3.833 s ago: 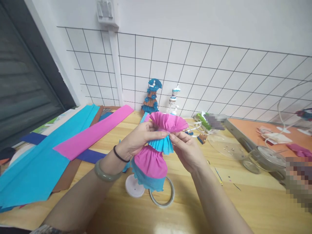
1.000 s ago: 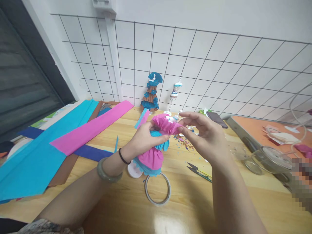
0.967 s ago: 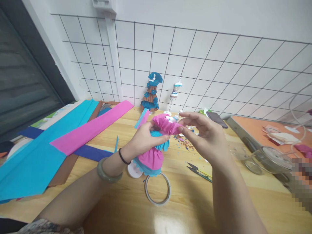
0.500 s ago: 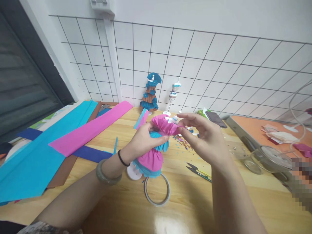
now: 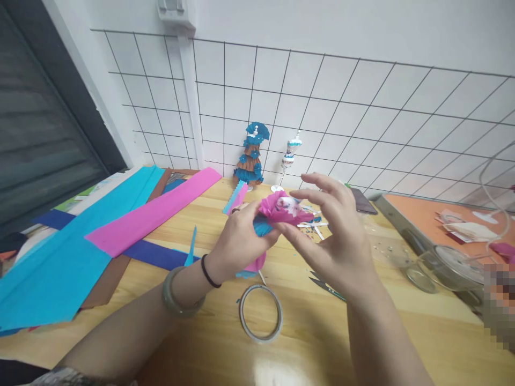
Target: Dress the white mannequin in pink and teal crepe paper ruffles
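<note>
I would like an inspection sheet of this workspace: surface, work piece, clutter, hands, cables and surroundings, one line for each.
Surface: wooden tabletop, glossy near the front.
Job's things: pink-and-blue paper dress, raised, partly hidden by the hands.
Clutter: tape roll; snips, partly hidden; scraps; overlapping paper sheets at left.
Left hand: grips the paper dress.
Right hand: at the pink ruffle, grip unclear.
Cables: pale looping cord, far right.
Surroundings: gridded wall; dark slatted panel, left.

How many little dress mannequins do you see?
3: a blue-and-brown mannequin near the wall, a white mannequin just right of it, and a pink-and-blue mannequin in the left hand. Others may be hidden.
</note>
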Demonstrator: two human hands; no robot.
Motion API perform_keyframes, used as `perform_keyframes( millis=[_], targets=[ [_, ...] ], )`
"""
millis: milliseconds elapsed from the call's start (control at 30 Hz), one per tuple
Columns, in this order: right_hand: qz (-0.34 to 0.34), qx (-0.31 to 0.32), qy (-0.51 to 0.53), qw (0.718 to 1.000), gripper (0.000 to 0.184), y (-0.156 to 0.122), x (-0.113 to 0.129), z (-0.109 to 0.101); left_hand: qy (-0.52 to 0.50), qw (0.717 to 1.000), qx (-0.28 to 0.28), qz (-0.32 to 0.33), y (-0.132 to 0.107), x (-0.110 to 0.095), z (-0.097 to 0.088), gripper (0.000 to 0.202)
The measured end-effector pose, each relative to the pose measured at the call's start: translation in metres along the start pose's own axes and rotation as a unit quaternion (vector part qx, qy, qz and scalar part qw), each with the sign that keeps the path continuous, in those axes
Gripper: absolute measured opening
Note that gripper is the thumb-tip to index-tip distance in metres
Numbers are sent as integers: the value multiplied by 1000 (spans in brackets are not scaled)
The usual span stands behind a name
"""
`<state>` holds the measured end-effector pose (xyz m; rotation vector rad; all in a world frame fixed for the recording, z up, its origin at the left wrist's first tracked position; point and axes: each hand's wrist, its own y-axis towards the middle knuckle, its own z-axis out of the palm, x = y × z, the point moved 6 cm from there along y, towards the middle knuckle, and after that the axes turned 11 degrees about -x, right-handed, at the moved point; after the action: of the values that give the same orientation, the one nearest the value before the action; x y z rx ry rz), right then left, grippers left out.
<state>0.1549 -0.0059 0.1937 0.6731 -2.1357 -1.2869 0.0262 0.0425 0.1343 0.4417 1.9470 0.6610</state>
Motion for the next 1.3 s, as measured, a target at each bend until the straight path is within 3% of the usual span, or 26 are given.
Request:
perform_keyframes(
  millis=[167,433,567,767,1067,1300],
  targets=[
    [-53,16,-58,997,27,-6,17,13,117,985,-16,128,-4,-12,1,8],
    [-46,-3,-72,996,13,-8,15,16,158,979,-22,131,-5,-10,1,6],
    [-36,-16,-74,996,12,-9,12,16,155,980,-30,119,-4,-10,1,8],
    [31,-44,-23,998,10,-8,0,13,121,988,-26,91,-3,-9,1,9],
    [91,-31,36,995,7,-5,-16,12,40,999,36,-2,-3,-2,7,14],
    [154,-39,48,986,3,-6,-26,6,38,998,52,-21,-2,2,9,15]
  ],
)
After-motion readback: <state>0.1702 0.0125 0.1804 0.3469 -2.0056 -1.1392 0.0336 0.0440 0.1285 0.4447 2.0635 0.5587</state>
